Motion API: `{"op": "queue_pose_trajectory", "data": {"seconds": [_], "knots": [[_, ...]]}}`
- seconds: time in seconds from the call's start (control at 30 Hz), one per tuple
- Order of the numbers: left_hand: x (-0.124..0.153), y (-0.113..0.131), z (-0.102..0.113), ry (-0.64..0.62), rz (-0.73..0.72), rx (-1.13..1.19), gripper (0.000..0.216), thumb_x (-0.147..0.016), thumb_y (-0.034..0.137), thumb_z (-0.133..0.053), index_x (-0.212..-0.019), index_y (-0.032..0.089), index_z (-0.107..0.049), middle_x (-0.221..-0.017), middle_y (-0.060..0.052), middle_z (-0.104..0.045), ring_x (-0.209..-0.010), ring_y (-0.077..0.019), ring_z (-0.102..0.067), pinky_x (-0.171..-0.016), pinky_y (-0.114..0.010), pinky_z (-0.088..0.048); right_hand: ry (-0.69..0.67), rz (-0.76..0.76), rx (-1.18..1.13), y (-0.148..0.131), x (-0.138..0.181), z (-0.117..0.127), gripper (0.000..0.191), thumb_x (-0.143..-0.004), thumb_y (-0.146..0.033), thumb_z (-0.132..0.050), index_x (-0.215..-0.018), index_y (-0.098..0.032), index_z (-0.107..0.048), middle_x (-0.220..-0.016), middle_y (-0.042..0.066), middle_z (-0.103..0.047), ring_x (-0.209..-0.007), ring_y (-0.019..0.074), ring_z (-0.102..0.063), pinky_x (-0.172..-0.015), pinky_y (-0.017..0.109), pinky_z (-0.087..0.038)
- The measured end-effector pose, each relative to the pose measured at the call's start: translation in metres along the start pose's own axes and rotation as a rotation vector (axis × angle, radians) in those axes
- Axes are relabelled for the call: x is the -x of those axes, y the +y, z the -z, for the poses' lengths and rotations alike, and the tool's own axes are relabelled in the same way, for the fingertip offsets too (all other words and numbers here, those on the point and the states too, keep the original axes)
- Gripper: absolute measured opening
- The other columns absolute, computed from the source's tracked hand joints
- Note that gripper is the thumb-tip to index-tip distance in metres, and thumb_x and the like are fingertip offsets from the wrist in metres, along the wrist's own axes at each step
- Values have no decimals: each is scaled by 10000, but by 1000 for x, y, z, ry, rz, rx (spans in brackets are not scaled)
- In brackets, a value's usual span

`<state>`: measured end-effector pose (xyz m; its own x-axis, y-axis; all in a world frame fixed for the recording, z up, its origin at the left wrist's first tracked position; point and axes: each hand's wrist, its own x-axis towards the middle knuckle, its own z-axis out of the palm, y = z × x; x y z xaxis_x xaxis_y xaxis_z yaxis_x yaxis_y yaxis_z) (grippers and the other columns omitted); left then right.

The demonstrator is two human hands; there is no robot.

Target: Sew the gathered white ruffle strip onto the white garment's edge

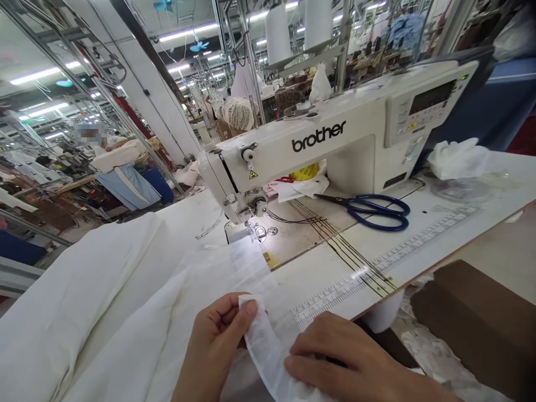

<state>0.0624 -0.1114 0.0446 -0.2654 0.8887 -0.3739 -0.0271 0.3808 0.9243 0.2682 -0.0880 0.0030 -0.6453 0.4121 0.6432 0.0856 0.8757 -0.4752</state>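
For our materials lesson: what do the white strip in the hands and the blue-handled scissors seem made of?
The soft white fabric strip looks like thin woven cloth, matte and creased, perhaps cotton. The long blue-handled scissors seem to have dark metal blades and glossy plastic handles.

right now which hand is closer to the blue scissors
Right: the right hand is below the blue-handled scissors, not touching; the left hand is further down-left.
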Motion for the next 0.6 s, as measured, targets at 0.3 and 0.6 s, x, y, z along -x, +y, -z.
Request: {"op": "queue_pose_trajectory", "data": {"seconds": [0.3, 0.6], "knots": [[-63, 33, 19, -67, -231, -700, 320, -754, 499, -639, -741, 185, -694, -613, 33, -579, -561, -107, -464, -539, -224, -382, -317, 197, 193, 42, -49, 20, 379, -1036, -114, -253, -1056, -103, -631, -786, 34, -618, -670, 173, -491, -676, 329, -409], [-149, 37, 16, 50, -383, -940, 259, -800, 416, -561, -762, 193, -687, -638, 23, -618, -629, -155, -549, -605, -252, -395, -471, 178, 319, 113, -100, 9, 172, -861, -310, -643, -844, -150, -584, -902, 33, -581, -788, 187, -500, -688, 330, -423]]}}
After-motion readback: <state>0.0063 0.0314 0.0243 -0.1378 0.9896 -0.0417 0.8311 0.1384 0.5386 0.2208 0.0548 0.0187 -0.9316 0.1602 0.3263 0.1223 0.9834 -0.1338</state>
